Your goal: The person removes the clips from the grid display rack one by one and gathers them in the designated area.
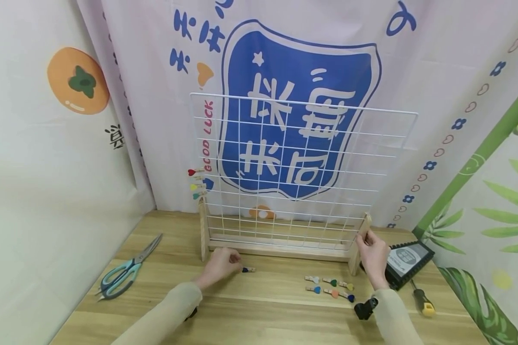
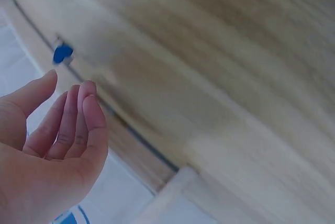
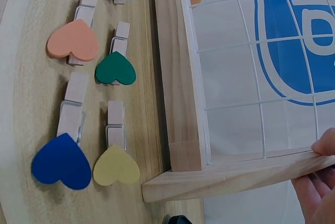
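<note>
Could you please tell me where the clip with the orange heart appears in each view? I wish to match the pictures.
Head: the orange heart clip is low, right of centre, between the light blue heart clip and the dark blue heart clip.
Left wrist: not in it.
Right wrist: upper left, above the dark blue heart clip.
Landmark shared by head and right wrist: the wooden stand.

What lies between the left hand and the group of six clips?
In the head view, one blue heart clip lies near the left hand; from there to the six clips, the tabletop is bare.
</note>
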`<state>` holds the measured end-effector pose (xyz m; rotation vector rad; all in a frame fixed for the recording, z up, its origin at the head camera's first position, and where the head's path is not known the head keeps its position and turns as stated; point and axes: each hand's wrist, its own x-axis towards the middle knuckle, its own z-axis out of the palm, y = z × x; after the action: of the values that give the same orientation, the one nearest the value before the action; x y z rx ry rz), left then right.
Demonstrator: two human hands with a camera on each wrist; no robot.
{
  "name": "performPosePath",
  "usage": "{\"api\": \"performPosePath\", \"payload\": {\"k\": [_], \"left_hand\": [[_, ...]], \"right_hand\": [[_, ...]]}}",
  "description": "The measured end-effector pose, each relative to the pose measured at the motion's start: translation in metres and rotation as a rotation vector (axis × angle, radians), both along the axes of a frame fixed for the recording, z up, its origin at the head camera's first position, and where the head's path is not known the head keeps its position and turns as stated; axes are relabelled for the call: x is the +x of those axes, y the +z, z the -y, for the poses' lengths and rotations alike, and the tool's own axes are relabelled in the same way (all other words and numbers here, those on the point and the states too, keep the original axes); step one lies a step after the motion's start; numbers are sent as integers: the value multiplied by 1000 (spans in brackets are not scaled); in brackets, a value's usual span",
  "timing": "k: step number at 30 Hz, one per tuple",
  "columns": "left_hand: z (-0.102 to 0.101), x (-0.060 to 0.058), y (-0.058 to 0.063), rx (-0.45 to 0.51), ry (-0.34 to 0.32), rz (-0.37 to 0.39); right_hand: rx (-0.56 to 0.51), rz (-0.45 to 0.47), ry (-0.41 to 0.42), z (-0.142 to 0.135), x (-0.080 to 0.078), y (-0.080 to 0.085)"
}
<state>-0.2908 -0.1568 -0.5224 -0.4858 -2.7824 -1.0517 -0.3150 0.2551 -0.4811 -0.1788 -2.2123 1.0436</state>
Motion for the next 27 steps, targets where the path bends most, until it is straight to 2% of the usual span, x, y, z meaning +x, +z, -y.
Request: {"api": "performPosePath", "payload": {"k": [3, 6, 8, 18, 23, 27], "left_hand": [[10, -2, 11, 33, 9, -24], [24, -2, 29, 56, 42, -65], [36, -2, 44, 81, 76, -84], [90, 3, 127, 144, 280, -288], [102, 0, 159, 208, 334, -371], [106, -9, 177, 214, 357, -420]], "right_hand": [[-2, 5, -5, 0, 0, 0], [-10, 12, -7, -1, 1, 0], [-14, 14, -7, -1, 1, 0], [-26, 11, -8, -2, -1, 1], [-10, -9, -7, -1, -1, -1], [-6, -11, -10, -1, -2, -2]]}}
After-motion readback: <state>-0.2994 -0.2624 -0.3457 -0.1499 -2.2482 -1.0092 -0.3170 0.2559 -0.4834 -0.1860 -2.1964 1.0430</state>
